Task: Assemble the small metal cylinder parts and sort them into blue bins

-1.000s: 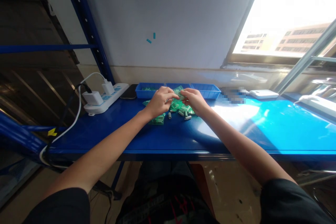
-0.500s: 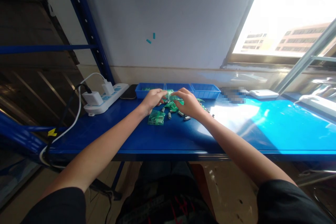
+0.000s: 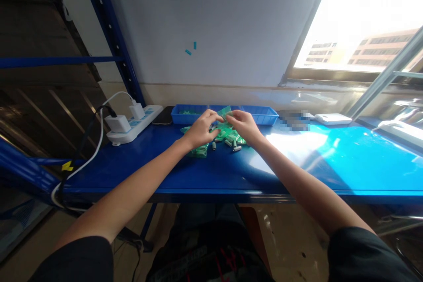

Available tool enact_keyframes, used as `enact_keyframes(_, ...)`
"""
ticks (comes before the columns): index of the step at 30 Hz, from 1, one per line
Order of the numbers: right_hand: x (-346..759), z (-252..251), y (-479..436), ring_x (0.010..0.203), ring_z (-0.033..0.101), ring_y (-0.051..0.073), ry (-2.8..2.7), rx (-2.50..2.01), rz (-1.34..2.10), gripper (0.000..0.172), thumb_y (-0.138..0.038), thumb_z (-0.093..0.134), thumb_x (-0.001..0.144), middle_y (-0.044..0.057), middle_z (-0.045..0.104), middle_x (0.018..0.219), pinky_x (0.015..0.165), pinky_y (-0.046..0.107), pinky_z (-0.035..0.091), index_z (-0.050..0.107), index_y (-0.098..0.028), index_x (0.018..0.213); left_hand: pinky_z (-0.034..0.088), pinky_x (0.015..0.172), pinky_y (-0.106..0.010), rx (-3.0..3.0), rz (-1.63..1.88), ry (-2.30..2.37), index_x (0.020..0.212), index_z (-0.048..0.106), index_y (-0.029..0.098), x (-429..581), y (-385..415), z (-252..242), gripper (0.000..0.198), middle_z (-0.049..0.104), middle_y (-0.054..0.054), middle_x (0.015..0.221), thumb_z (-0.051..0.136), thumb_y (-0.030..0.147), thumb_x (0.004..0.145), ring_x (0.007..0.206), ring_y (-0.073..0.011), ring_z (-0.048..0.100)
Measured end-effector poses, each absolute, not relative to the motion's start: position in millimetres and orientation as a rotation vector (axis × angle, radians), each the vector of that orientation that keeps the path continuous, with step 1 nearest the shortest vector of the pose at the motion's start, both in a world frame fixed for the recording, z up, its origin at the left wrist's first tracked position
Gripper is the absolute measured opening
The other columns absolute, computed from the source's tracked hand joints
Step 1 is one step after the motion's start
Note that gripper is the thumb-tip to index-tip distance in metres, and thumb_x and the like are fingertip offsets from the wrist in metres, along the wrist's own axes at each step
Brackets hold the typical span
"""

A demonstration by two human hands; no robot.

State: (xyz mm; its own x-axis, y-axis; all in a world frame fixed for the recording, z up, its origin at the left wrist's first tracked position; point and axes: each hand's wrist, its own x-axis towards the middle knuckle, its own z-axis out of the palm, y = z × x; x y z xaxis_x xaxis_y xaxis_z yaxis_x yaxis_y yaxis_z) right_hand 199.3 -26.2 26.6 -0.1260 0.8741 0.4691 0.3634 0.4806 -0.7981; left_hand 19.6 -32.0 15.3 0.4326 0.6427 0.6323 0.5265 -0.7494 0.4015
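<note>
A small clear green plastic bag (image 3: 225, 112) stands up between my two hands, over the pile. My right hand (image 3: 243, 126) pinches it by its right side between thumb and fingers. My left hand (image 3: 202, 129) is curved at the bag's left, its fingertips close to the edge and its thumb apart from the fingers; whether it touches the bag is unclear. Below lie more green bags (image 3: 228, 133) in a heap. Several small metal cylinders (image 3: 236, 149) are scattered in front. Under my left hand, partly hidden, is a filled green bag (image 3: 199, 151).
Behind my hands stands a blue divided tray (image 3: 264, 116) with green pieces in its left compartment. A dark phone (image 3: 162, 116) and a white power strip (image 3: 134, 128) with plugs lie left. A white flat device (image 3: 333, 118) sits right on the blue table (image 3: 218, 178).
My left hand has moved slightly right and nearer, now covering part of the filled bag. My right hand has shifted a little right, and the green bag between them now stands higher.
</note>
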Motion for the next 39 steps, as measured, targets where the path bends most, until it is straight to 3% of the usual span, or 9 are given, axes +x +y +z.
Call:
enact_keyframes(6,198,19,-29,0.085,0.057,0.020,-2.037,-0.871,-0.053,0.023,-0.022,0.050,0.086,0.007,0.064,0.089,0.079,0.032,0.045,0.071,-0.022,0.098,0.044,0.057,-0.024,1.657,1.073,1.203,0.083,0.067,0.013,19,-26,21,0.054,0.066,-0.008,0.080,0.040,0.060,0.088,0.070,-0.0168,0.060)
enact_keyframes(11,195,16,-33,0.097,0.052,0.025,-2.120,-0.896,-0.133,0.032,-0.015,0.055,0.079,0.010,0.058,0.099,0.087,0.038,0.044,0.071,-0.022,0.105,0.039,0.049,-0.020,1.438,1.152,1.211,0.084,0.061,0.015,15,-19,19,0.028,0.060,-0.002,0.072,0.062,0.042,0.079,0.054,-0.0103,0.054)
enact_keyframes(15,193,22,-32,0.091,0.057,0.024,-1.971,-1.069,0.266,0.027,-0.033,0.059,0.080,0.010,0.061,0.093,0.084,0.037,0.045,0.072,-0.015,0.095,0.046,0.056,-0.022,1.788,1.431,1.245,0.091,0.059,0.016,16,-22,17,0.019,0.061,-0.002,0.080,0.058,0.034,0.084,0.062,-0.0121,0.059)
enact_keyframes(20,195,30,-28,0.070,0.061,0.018,-1.531,-1.027,1.073,0.055,-0.067,0.044,0.082,0.008,0.066,0.075,0.065,0.029,0.047,0.064,-0.015,0.075,0.050,0.075,-0.025,2.433,1.435,1.125,0.095,0.064,0.018,19,-32,17,0.016,0.059,-0.006,0.102,0.053,0.019,0.083,0.091,-0.0163,0.059)
enact_keyframes(22,197,29,-26,0.067,0.060,0.018,-1.508,-1.015,1.047,0.046,-0.061,0.052,0.080,0.006,0.064,0.070,0.060,0.027,0.045,0.061,-0.016,0.073,0.050,0.077,-0.026,2.470,1.354,1.076,0.101,0.064,0.019,22,-35,16,0.022,0.056,-0.007,0.110,0.055,0.019,0.081,0.099,-0.0180,0.058)
enact_keyframes(25,200,26,-26,0.068,0.058,0.017,-1.718,-1.029,0.584,0.028,-0.042,0.054,0.084,0.004,0.062,0.071,0.063,0.028,0.045,0.067,-0.017,0.082,0.049,0.074,-0.027,2.291,1.258,1.125,0.102,0.066,0.018,24,-35,17,0.027,0.061,-0.008,0.106,0.060,0.035,0.081,0.098,-0.0213,0.059)
enact_keyframes(29,201,20,-28,0.079,0.058,0.018,-2.018,-0.889,0.022,0.027,-0.026,0.048,0.088,0.007,0.060,0.089,0.074,0.030,0.046,0.071,-0.020,0.102,0.042,0.053,-0.024,1.649,1.143,1.184,0.081,0.069,0.013,19,-28,22,0.050,0.065,-0.007,0.075,0.043,0.055,0.088,0.063,-0.0146,0.058)
enact_keyframes(34,200,16,-28,0.085,0.057,0.019,-2.103,-0.826,-0.061,0.030,-0.020,0.050,0.085,0.008,0.056,0.096,0.077,0.031,0.047,0.069,-0.022,0.108,0.035,0.039,-0.020,1.120,1.169,1.150,0.067,0.062,0.012,12,-19,25,0.020,0.060,-0.002,0.060,0.067,0.029,0.075,0.042,-0.0075,0.048)
enact_keyframes(39,206,26,-27,0.080,0.055,0.019,-2.000,-0.820,-0.098,0.031,-0.009,0.045,0.076,0.005,0.056,0.085,0.075,0.031,0.045,0.065,-0.019,0.098,0.037,0.039,-0.015,0.968,1.390,1.116,0.072,0.054,0.014,3,-13,35,0.018,0.054,0.003,0.055,0.057,0.026,0.086,0.039,-0.0040,0.046)
